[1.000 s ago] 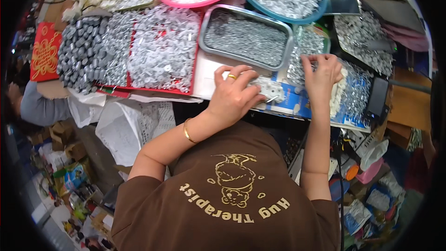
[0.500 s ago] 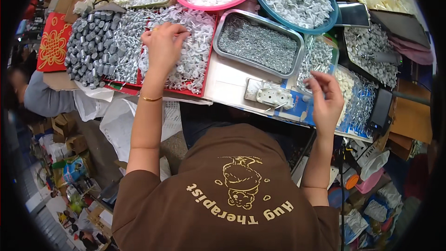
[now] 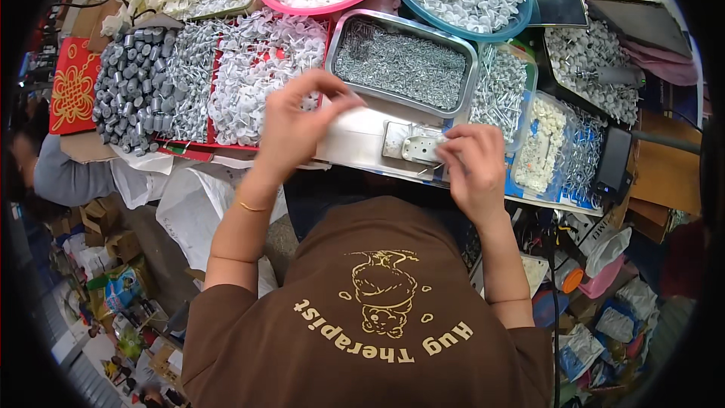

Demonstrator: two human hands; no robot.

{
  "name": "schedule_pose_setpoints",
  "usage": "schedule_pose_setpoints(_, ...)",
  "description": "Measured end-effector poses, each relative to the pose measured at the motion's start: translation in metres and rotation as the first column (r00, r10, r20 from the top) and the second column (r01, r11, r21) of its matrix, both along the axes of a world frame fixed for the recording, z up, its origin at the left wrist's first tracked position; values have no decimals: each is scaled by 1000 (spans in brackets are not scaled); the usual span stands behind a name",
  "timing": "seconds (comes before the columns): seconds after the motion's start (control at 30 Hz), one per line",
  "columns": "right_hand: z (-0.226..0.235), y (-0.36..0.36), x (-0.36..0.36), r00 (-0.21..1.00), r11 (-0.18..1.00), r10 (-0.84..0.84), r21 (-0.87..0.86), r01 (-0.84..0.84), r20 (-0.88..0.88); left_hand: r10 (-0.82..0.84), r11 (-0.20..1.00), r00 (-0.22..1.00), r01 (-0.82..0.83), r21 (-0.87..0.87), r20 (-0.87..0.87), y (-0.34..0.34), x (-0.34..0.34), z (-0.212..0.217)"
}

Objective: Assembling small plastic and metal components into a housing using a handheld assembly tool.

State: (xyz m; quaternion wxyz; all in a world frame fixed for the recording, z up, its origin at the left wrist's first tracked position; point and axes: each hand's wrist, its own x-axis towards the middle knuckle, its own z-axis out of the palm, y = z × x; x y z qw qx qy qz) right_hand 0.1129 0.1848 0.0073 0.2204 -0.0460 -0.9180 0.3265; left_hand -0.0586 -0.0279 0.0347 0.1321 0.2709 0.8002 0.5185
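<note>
My left hand (image 3: 298, 117) is over the right edge of the red tray of white plastic pieces (image 3: 257, 68), thumb and forefinger brought together in a pinch. Whatever lies between those fingertips is too small to make out. My right hand (image 3: 477, 168) is at the right end of a small white holed plastic part (image 3: 421, 148), its fingers closed in a pinch. What they grip, if anything, is hidden. The part rests on a metal block (image 3: 394, 140) at the table's front edge. A thin metal pin (image 3: 430, 169) sticks out below it.
Grey cylindrical pieces (image 3: 136, 83) are heaped left of the red tray. A metal tray of small pins (image 3: 400, 68) stands behind the block. Pink (image 3: 321, 6) and teal (image 3: 521, 21) basins are at the back. Tubs of cream pieces (image 3: 538, 147) and metal pins (image 3: 585, 155) stand at right.
My left hand has left the heap of white pieces and moved right, toward the block. My right hand has moved left from the tubs to the white part. The view has shifted slightly.
</note>
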Motion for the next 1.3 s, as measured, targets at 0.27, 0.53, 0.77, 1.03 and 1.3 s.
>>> schedule_pose_setpoints(0.27, 5, 5, 0, 992, 995, 74, 63, -81, 99, -216, 971, 947, 233, 49, -237, 49, 53, -44)
schedule_pose_setpoints(0.53, 44, 81, -77, 960, 961, -277, 4, 277, -49, -210, 978, 904, 200, -67, -373, 54, 65, -58)
schedule_pose_setpoints(0.77, 4, 135, -152, 874, 728, -481, 586, 356, 67, -223, 975, 886, 211, -76, -407, 51, 67, -54)
schedule_pose_setpoints(1.03, 28, 102, -133, 955, 947, -287, -129, 296, 80, 42, 822, 443, -525, -221, -896, 23, -149, -19)
schedule_pose_setpoints(1.3, 53, 41, -64, 1000, 716, -13, -698, 14, 7, 126, 957, 733, -267, -113, -669, 23, -151, -28)
